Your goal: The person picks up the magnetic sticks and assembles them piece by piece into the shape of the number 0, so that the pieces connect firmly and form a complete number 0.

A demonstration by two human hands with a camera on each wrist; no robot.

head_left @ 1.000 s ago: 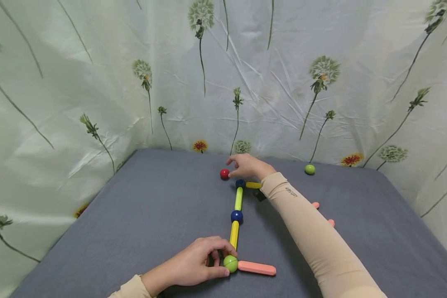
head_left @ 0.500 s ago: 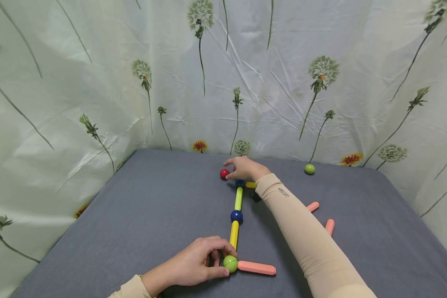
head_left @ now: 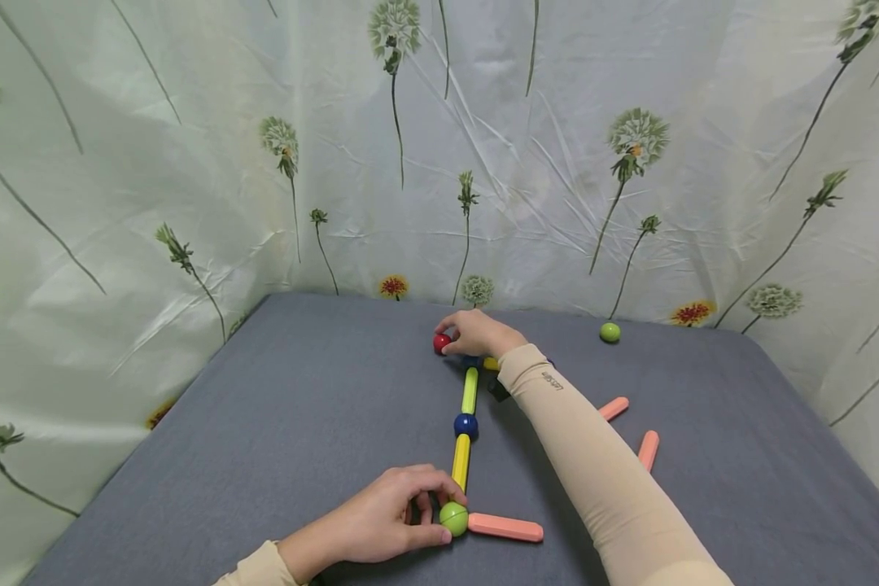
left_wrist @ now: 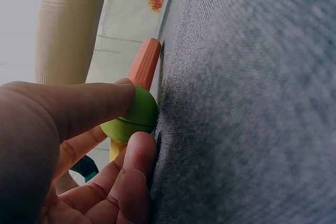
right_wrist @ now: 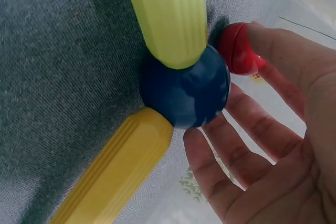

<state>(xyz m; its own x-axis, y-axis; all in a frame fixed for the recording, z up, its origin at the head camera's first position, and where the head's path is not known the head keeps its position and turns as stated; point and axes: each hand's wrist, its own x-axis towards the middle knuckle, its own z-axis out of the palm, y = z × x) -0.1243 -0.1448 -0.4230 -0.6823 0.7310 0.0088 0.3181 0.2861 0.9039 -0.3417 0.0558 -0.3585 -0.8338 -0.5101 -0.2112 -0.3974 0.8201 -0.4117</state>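
Observation:
My left hand (head_left: 395, 513) pinches a lime-green ball (head_left: 453, 519) between thumb and fingers on the grey cloth. From that ball a salmon rod (head_left: 505, 527) points right and a yellow rod (head_left: 461, 464) runs away to a blue ball (head_left: 465, 425). A yellow-green rod (head_left: 470, 391) continues to a farther dark blue ball (right_wrist: 186, 90), where a second yellow rod (right_wrist: 115, 169) joins. At the far end my right hand (head_left: 481, 332) has its thumb and index finger around a red ball (right_wrist: 239, 51). Its other fingers lie beside the dark blue ball.
Two loose salmon rods (head_left: 648, 450) lie right of my right sleeve (head_left: 586, 456), one partly covered by it. Another green ball (head_left: 610, 332) sits near the back edge. A flowered curtain (head_left: 337, 163) hangs behind the grey table (head_left: 264, 423).
My right hand has shifted slightly left and its fingers have closed around the red ball. The right sleeve moved left, uncovering more of the salmon rods. My left hand stays put.

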